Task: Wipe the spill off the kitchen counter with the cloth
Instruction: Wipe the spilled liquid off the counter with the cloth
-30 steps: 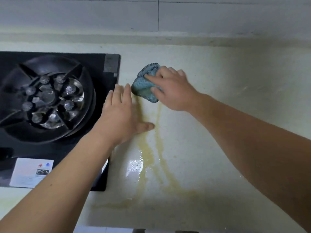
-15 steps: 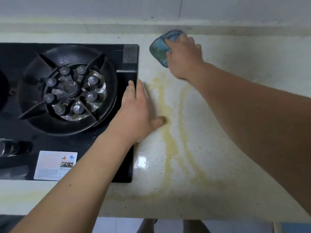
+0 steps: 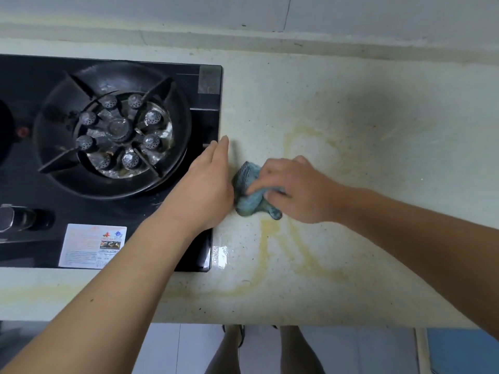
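Note:
A crumpled blue cloth [image 3: 249,195] lies on the pale speckled counter [image 3: 364,265], just right of the stove's edge. My right hand [image 3: 294,188] presses on it, fingers curled over its top. A yellowish spill [image 3: 266,247] streaks the counter from below the cloth toward the front edge, and a fainter yellow ring [image 3: 299,133] shows behind the cloth. My left hand [image 3: 206,184] rests flat with straight fingers on the stove's right edge, touching the cloth's left side.
A black gas stove [image 3: 208,109] with a round burner [image 3: 116,128] fills the left. A white label [image 3: 91,245] and a knob [image 3: 16,218] sit at its front. The tiled wall [image 3: 243,12] runs behind; my legs show below the counter's front edge.
My right hand has drawn the cloth from the back of the counter toward me, down along the spill, to beside my left hand. The left hand stays on the stove's edge.

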`<state>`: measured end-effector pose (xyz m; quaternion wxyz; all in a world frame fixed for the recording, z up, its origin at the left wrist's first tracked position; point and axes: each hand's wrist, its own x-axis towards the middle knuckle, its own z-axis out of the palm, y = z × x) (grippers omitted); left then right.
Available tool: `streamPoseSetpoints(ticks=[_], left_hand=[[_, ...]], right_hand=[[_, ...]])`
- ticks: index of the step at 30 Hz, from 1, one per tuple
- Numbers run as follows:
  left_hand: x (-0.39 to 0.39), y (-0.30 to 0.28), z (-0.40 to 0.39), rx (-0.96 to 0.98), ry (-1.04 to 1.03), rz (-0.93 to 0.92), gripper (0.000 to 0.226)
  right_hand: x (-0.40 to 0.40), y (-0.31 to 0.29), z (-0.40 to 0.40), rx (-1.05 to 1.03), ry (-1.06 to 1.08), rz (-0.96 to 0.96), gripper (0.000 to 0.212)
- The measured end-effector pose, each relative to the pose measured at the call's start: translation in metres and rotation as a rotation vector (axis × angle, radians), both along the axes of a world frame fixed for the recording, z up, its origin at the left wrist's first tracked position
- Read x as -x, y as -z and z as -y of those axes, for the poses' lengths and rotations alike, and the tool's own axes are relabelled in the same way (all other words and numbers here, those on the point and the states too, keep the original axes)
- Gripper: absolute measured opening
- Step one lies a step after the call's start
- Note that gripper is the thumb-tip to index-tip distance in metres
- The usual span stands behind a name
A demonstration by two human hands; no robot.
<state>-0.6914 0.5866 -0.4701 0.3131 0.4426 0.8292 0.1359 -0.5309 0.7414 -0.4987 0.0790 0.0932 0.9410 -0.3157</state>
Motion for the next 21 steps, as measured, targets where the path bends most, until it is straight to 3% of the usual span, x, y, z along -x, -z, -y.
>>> streamPoseSetpoints(ticks=[2, 7, 15, 21], left_hand=[[0.0, -0.006, -0.002, 0.002, -0.029, 0.013, 0.079], [-0.005, -0.013, -0.006, 0.044, -0.029, -0.004, 0.078], [-0.01, -0.007, -0.003, 0.053, -0.01, -0.071, 0.076], [-0.012, -0.005, -0.005, 0.046, -0.022, -0.097, 0.077]], right_hand=[[0.006, -0.009, -0.014, 0.081, 0.13, -0.035, 0.033], [0.016, -0.001, -0.031, -0.285, 0.527, -0.145, 0.046], [0.015, 0.028, 0.007, -0.48, 0.444, -0.195, 0.046], [0.01, 0.021, 0.006, -0.532, 0.033, -0.215, 0.036]])
